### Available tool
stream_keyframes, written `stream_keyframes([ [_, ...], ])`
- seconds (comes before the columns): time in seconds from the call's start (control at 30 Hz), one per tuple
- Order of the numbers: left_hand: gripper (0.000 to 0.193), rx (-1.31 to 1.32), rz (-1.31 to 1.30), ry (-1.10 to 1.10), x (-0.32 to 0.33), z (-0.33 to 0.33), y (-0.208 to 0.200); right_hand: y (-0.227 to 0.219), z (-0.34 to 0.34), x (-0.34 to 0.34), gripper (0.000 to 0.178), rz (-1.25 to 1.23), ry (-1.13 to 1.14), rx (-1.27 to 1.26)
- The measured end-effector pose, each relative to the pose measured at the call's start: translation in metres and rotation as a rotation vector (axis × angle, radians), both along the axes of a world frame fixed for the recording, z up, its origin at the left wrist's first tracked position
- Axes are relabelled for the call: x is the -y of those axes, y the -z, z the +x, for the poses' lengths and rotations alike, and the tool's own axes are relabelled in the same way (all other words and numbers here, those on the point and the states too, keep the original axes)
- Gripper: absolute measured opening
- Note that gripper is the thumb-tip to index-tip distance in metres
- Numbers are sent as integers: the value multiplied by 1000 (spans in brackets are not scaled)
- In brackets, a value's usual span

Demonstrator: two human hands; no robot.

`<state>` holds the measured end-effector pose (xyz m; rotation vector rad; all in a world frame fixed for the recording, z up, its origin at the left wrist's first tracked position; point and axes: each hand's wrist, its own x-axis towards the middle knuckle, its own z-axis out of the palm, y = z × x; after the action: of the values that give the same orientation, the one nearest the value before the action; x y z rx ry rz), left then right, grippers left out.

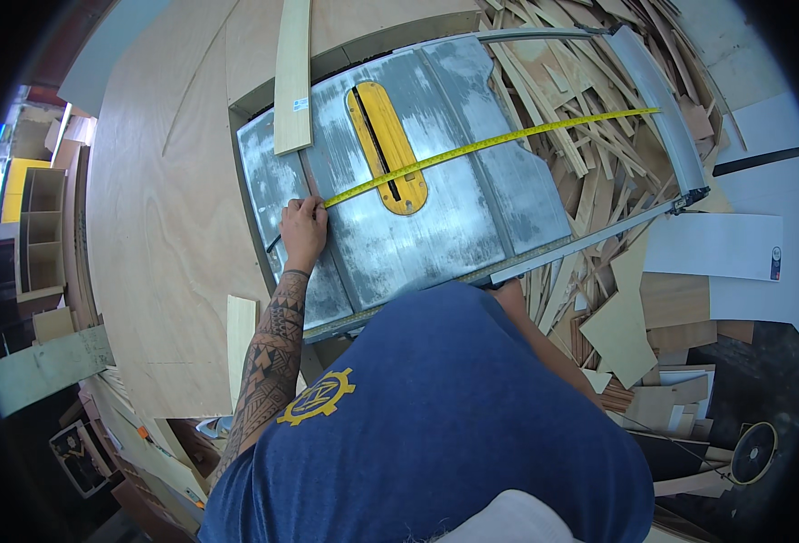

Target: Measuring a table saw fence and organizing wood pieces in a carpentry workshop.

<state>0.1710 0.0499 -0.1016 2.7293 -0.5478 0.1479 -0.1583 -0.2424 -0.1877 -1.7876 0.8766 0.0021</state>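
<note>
Left hand (303,228) is gripping the near end of the yellow tape measure (472,147), fingers covering whatever's under them. From my end I see it crossing the grey worktop (435,249) and yellow slotted insert (397,145) out to the far-right rail (676,145). Right hand (508,293) is mostly hidden by the blue shirt (472,389), so I can't tell if it's holding anything.

A yellow tape measure (499,140) spans the metal surface (417,249) from the left hand (304,233) to the silver crossbar (674,145), barring passage straight across. Between tape and front rail (589,242), a hand could slide over the surface freely. A pale board (292,81) blocks the upper left; heaped offcuts (589,149) crowd the space between surface and crossbar.
</note>
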Motion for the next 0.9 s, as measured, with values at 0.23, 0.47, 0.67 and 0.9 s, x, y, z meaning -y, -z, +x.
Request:
stream_keyframes([
  [0.23, 14, 8, 9, 10, 3, 2, -1, 21, -5, 0, 49, -61, -20, 11],
  [0.47, 21, -11, 14, 96, -1, 0, -1, 18, -7, 2, 50, 6, 34, -12],
  [0.67, 37, -10, 62, 122, -1, -10, -5, 45, -13, -1, 52, -50, 77, 23],
  [0.9, 55, -37, 28, 270, -12, -10, -18, 19, -9, -3, 46, -56, 55, -9],
])
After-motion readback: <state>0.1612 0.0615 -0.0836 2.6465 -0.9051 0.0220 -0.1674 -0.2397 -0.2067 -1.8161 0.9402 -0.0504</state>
